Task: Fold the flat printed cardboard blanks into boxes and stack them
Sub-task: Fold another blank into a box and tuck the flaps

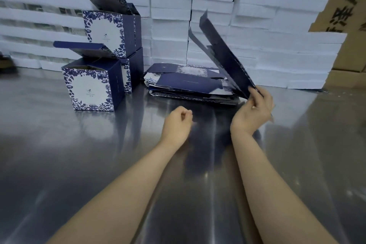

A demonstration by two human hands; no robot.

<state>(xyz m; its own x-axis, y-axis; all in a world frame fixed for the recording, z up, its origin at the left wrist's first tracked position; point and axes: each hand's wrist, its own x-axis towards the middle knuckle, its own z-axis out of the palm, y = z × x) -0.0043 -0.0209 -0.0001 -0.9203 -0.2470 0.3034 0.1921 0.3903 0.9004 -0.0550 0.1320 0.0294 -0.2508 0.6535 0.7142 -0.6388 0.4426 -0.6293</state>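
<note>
While your right hand point(255, 108) pinches the near corner of the lifted blank point(223, 55), your left hand point(177, 123) hangs over the steel table point(99, 154), apart from it, fingers curled in, holding nothing. The blank stands steeply tilted, its low end at the right end of the pile of blanks point(188, 87) and its flaps in the air. To do this step well, bring the left hand to the blank's free edge before you pull it clear. One corner pinch likely lets the sheet flop and drag the next one askew. Then square it open along the scores in front of you, where the table is bare. The front box point(93, 85) stands at left, with stacked boxes point(111, 31) just behind it, lids up. Each printed face carries a small logo and a line of text, too small to read. The brown cartons point(348, 6) at right show large black "AH" and cut-off characters. White foam slabs point(277, 25) are piled behind.
</note>
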